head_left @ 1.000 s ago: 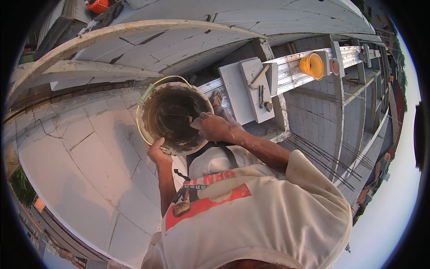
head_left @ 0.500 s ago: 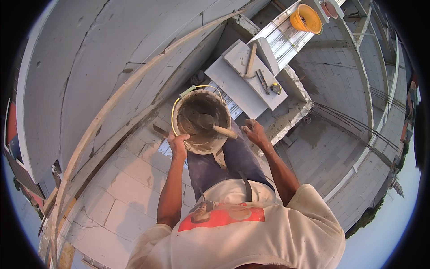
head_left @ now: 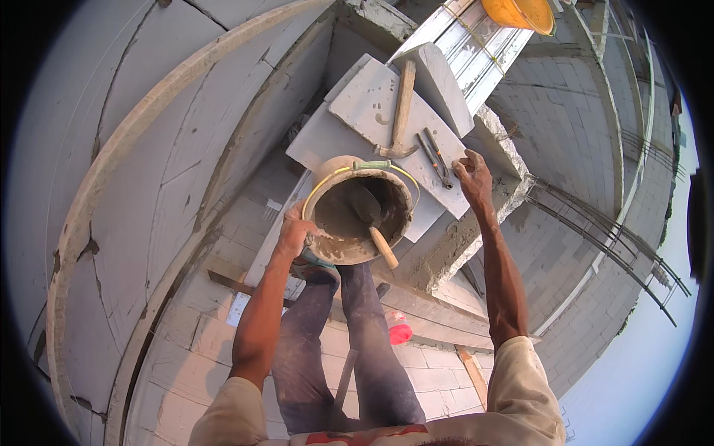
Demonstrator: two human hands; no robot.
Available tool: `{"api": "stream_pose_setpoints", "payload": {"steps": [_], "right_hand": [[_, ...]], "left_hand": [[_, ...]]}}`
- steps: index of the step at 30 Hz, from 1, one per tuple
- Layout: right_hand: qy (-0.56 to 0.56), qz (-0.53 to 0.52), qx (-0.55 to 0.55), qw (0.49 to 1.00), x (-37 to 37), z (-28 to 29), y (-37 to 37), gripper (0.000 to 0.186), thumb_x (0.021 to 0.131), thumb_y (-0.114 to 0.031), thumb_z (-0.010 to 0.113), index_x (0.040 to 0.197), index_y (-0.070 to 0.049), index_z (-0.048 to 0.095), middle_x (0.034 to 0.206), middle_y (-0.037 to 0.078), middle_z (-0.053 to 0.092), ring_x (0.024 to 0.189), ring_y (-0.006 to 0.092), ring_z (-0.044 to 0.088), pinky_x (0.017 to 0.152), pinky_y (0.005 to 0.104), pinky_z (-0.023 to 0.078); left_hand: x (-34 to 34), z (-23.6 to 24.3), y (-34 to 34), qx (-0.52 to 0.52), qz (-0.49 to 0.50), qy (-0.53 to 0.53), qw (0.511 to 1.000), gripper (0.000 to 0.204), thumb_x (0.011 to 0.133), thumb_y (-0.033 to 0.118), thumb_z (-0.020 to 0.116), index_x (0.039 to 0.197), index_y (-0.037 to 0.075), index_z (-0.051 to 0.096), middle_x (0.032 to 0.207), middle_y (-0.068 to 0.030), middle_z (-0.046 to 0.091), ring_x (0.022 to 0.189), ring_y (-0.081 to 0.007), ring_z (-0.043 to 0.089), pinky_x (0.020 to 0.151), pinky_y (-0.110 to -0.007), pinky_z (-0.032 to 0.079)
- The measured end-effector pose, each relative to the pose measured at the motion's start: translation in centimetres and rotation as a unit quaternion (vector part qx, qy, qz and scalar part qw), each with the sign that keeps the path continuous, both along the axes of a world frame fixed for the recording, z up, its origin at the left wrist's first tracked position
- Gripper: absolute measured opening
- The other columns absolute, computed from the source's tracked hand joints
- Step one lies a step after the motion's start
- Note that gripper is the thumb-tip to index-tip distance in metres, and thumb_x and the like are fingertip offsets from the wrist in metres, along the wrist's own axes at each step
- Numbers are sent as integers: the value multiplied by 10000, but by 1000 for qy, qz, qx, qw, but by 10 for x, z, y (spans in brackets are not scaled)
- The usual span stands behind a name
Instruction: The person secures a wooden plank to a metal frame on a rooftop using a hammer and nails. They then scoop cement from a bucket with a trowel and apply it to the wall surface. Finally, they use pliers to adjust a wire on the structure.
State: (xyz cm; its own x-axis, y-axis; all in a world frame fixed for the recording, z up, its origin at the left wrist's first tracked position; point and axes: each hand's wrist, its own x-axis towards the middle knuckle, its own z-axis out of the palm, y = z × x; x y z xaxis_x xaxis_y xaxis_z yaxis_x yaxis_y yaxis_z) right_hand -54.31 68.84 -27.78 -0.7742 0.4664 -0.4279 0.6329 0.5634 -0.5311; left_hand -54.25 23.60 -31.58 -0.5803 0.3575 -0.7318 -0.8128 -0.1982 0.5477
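Observation:
My left hand (head_left: pixel 295 230) grips the near left rim of a mortar-smeared bucket (head_left: pixel 348 256) with a yellow wire handle. Inside it lies grey wet mortar (head_left: pixel 335 215). A trowel (head_left: pixel 384 247) rests in the bucket, its wooden handle leaning out over the near right rim. My right hand (head_left: pixel 476 181) is at the right edge of a pale block slab (head_left: pixel 372 104), fingers curled, hiding whatever may be under or in them. Beside it on the slab lie orange-handled pincers (head_left: pixel 436 157) and a claw hammer (head_left: pixel 402 111) with a wooden shaft.
An upright block piece (head_left: pixel 439 82) stands behind the hammer. Farther off, an orange bucket (head_left: pixel 524 13) sits on ribbed metal planks (head_left: pixel 476 44). Rebar rods (head_left: pixel 610 245) stick out at right. A rough concrete beam (head_left: pixel 454 245) runs below my right hand. A pink-red object (head_left: pixel 399 328) lies near my legs.
I have come closer to the slab, with the bucket carried forward. My right hand has reached out to the slab's edge, where a small yellow-and-black tape measure was visible; it is now hidden.

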Motion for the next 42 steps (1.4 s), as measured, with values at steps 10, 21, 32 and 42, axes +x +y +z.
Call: {"api": "stream_pose_setpoints", "payload": {"steps": [10,21,32,42], "right_hand": [[60,147,210,965,-163,-146,51,1108,678,-213,935,1556,76,324,1409,331,525,1339,464,522,1141,488,459],[64,220,241,943,-198,-96,72,649,606,-163,913,1115,89,598,1042,238,643,998,395,647,875,469,526],[40,84,210,973,-104,137,43,873,613,-277,847,1357,59,536,1252,200,590,1193,343,601,1054,456,481],[1,-58,80,995,18,338,-46,886,530,-211,854,1316,36,530,1167,130,566,1117,290,576,1026,431,466]], "left_hand": [[-24,-24,4,-110,-53,120,985,427,903,297,832,1079,46,536,960,-17,571,836,-77,564,738,-244,515],[6,-18,3,-138,1,57,989,621,835,99,724,1391,-67,504,1234,-133,634,1106,-189,641,1012,-331,518],[-47,-36,7,-190,-109,117,969,615,835,146,785,1353,-44,515,1193,-148,644,1070,-204,644,949,-339,530],[-23,51,-7,-344,-194,211,894,801,860,323,828,1457,-68,465,1414,-313,580,1380,-420,537,1171,-459,423]]}}
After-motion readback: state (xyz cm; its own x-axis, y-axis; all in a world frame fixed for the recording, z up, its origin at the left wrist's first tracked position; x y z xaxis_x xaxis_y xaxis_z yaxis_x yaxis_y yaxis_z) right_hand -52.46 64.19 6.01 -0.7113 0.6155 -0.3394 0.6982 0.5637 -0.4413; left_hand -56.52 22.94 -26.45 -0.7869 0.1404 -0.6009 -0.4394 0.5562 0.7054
